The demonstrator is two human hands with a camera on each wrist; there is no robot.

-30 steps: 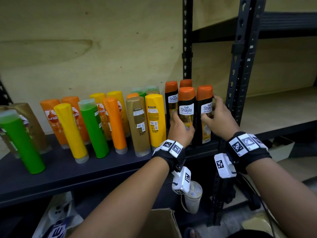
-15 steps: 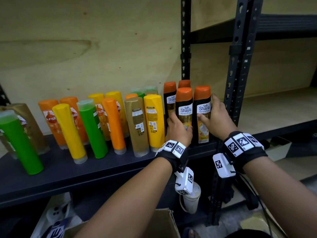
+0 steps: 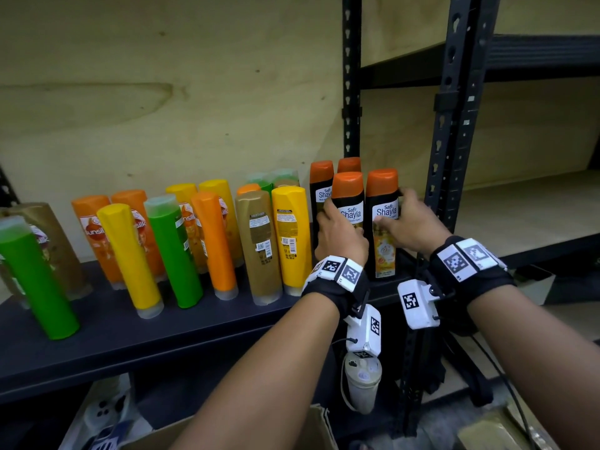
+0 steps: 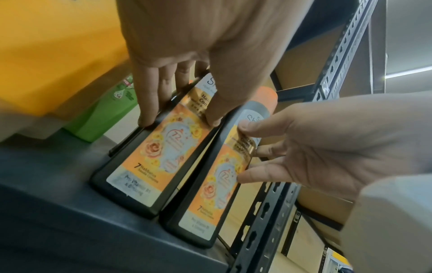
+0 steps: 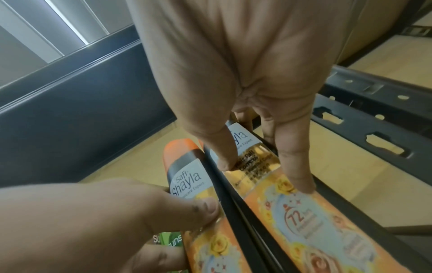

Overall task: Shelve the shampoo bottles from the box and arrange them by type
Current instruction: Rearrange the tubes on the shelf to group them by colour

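Four black Shayla bottles with orange caps stand at the right end of the dark shelf (image 3: 130, 326), two in front and two behind. My left hand (image 3: 337, 222) grips the front left bottle (image 3: 349, 203), fingers on its left edge and thumb on its right edge (image 4: 180, 121). My right hand (image 3: 412, 228) holds the front right bottle (image 3: 383, 216), thumb on the label and fingers round its right side (image 5: 266, 177). Both bottles (image 4: 163, 157) (image 4: 219, 184) stand upright on the shelf, side by side and nearly touching.
Left of the black bottles stands a row of yellow (image 3: 290, 235), gold (image 3: 259, 245), orange (image 3: 214, 245) and green bottles (image 3: 173, 251). A black slotted upright post (image 3: 454, 157) rises just right of my right hand. A cardboard box (image 3: 319, 427) sits below the shelf.
Both hands have stayed on the two front black bottles. The bottles have shifted slightly left on the shelf, and my left hand sits a little higher on its bottle.
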